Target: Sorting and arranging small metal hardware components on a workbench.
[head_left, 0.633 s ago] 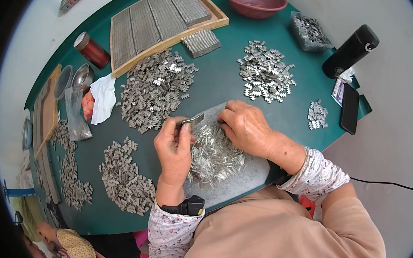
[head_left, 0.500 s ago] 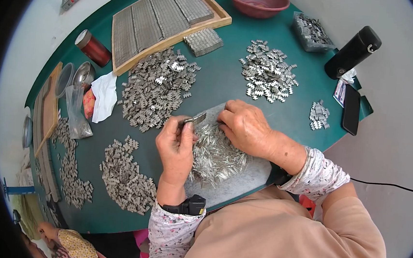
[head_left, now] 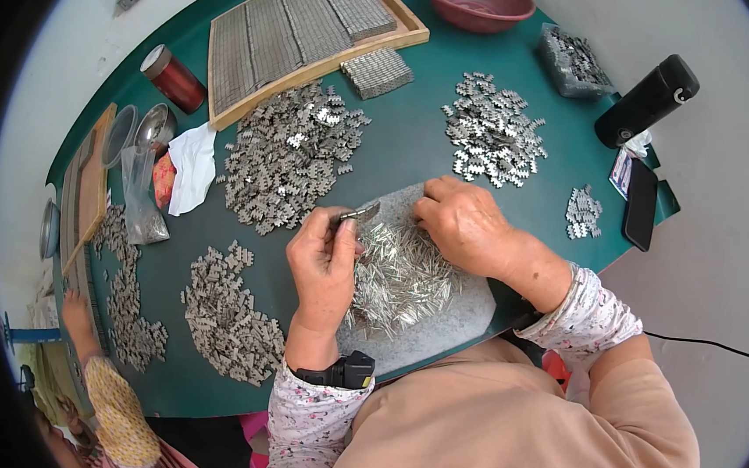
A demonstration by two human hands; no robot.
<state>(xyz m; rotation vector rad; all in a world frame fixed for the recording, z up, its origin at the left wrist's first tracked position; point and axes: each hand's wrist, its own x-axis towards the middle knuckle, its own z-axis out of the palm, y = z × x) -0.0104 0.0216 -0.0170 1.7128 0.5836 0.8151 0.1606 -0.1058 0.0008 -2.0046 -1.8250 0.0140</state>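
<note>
My left hand (head_left: 322,269) pinches a small dark metal link piece (head_left: 362,213) between thumb and curled fingers, its end jutting out to the right. My right hand (head_left: 472,228) has its fingers bent down at the upper right of a heap of thin silvery pins (head_left: 402,280); whether a pin is in its fingertips is hidden. Beneath the pins lies a grey felt-like mat (head_left: 460,316) at the table's near edge. Toothed flat metal links lie in a big pile (head_left: 288,157) beyond my left hand and in another pile (head_left: 231,320) to its left.
A wooden tray (head_left: 318,62) with rows of metal links stands far left, a block of links (head_left: 377,73) beside it. Shinier links (head_left: 492,133), a plastic box (head_left: 573,60), a black bottle (head_left: 649,102) and a phone (head_left: 641,205) are rightward. Another person's arm (head_left: 81,325) reaches in at left.
My right hand has shifted slightly right, over the pins' upper right edge. My left hand keeps its grip on the link piece. The other person's arm now reaches up to the table's left edge.
</note>
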